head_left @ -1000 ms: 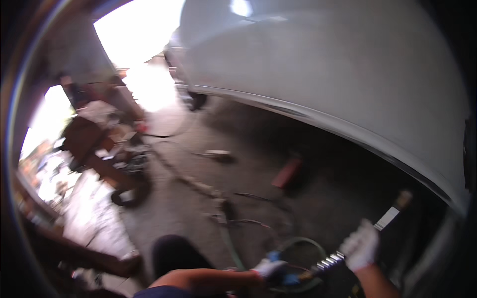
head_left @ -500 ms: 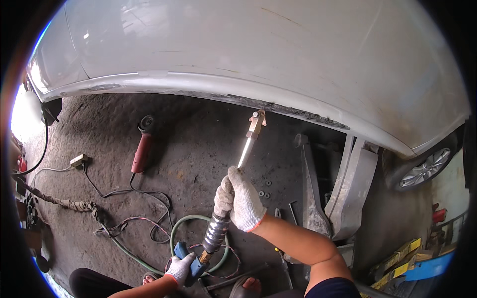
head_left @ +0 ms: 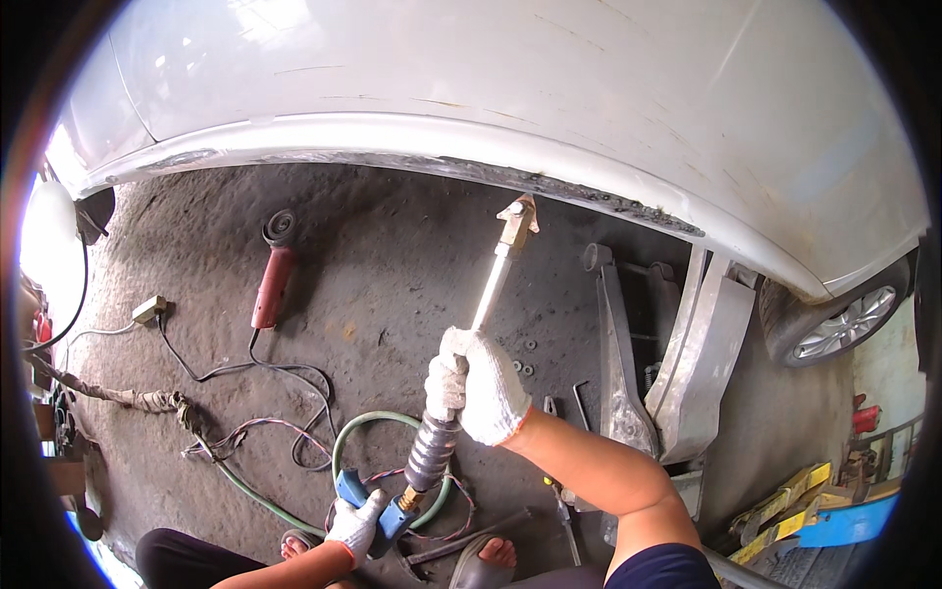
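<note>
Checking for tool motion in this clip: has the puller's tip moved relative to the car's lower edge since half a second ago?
Cannot tell. The puller's tip sits just below the car's lower edge, as it did before; the head camera itself shifted, so any small move is unclear.

Daylight, bright; blown-out glare at left edge, soft sheen on white car body. Floor under it shaded. Sharp centre, fisheye bending, black vignette corners.

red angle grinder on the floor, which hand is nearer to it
Left. The left hand, gripping the blue end of the long tool, sits below and right of the red angle grinder. The right hand is farther right, around the tool's shaft.
</note>
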Tool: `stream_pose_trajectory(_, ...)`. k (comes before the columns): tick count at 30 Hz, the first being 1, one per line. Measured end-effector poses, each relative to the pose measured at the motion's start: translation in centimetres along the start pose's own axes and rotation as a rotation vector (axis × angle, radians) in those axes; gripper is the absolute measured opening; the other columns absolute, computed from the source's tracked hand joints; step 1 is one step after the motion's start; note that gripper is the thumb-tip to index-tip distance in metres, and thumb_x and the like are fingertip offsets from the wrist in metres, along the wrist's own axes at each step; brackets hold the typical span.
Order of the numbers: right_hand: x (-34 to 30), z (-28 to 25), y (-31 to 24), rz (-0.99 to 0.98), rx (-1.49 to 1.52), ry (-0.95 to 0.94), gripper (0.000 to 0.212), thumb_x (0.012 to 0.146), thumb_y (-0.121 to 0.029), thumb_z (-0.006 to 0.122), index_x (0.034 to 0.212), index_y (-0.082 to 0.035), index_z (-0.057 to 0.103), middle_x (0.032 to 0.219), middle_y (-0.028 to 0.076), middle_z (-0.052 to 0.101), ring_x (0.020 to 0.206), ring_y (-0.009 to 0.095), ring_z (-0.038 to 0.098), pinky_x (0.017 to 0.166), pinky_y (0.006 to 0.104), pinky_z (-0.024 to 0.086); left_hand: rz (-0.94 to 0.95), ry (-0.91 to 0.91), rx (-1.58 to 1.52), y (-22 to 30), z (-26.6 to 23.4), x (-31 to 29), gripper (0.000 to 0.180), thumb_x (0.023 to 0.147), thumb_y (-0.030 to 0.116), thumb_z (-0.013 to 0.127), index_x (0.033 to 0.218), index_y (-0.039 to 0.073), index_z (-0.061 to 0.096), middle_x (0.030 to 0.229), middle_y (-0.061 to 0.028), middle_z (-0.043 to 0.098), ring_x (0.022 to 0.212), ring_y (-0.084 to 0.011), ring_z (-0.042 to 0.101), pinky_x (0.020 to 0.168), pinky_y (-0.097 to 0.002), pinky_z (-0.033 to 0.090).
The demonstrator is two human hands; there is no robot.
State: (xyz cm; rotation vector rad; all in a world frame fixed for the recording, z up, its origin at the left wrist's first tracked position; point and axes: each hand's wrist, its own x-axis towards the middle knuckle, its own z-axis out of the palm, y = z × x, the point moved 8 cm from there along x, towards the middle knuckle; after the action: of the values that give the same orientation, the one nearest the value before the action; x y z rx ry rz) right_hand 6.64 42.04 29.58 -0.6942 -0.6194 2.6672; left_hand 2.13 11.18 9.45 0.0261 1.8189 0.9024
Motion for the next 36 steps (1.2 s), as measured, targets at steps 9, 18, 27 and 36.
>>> stream_pose_trajectory(9, 0.0, 0.6, 0.2, 0.03, -0.017, -0.031, 0.029, 0.093, -0.024, 0.049, 0.067, -0.015, 0.04, 0.056, -0.003, 0.031, 0.047, 0.013, 0.032, 0.045, 0.0299, 0.032, 0.057, 0.081, 0.03, 1.5, -0.4, -1.5, 0.046, 0.093, 0.038, 0.068, 0.115, -0.001, 0.058, 0.096, -0.0108, 0.067, 0.081, -0.0191, 0.064, 0.074, -0.0364, 0.054)
stream_pose_trajectory(18, 0.2, 0.7, -0.1, 0.02, 0.045, -0.008, 0.035, 0.096, -0.024, 0.051, 0.064, -0.016, 0.038, 0.053, -0.002, 0.036, 0.041, 0.013, 0.034, 0.039, 0.03, 0.032, -0.036, 0.106, 0.088, 2.3, -0.8, -2.2, 0.06, 0.09, 0.046, 0.068, 0.118, -0.006, 0.056, 0.101, -0.0171, 0.068, 0.087, -0.0236, 0.066, 0.078, -0.038, 0.054)
stream_pose_trajectory(27, -1.0, 0.3, 2.9, -0.13, -0.438, -0.083, 0.016, 0.092, -0.011, 0.067, 0.079, -0.006, 0.058, 0.074, 0.008, 0.067, 0.069, 0.018, 0.066, 0.066, 0.0341, 0.054, -0.163, 0.262, 0.083, 0.9, -2.3, -1.1, 0.098, 0.082, 0.073, 0.059, 0.13, -0.012, 0.043, 0.124, -0.0309, 0.06, 0.113, -0.0373, 0.062, 0.096, -0.0408, 0.048)
stream_pose_trajectory(36, 0.3, 1.9, -3.2, -0.249, -0.38, 0.068, 0.02, 0.096, -0.014, 0.062, 0.079, -0.006, 0.056, 0.061, 0.009, 0.06, 0.04, 0.017, 0.053, 0.036, 0.0343, 0.044, -0.146, 0.367, 0.034, 2.5, -2.0, -3.1, 0.085, 0.084, 0.063, 0.066, 0.126, -0.007, 0.044, 0.113, -0.0234, 0.063, 0.099, -0.03, 0.066, 0.081, -0.0412, 0.054)
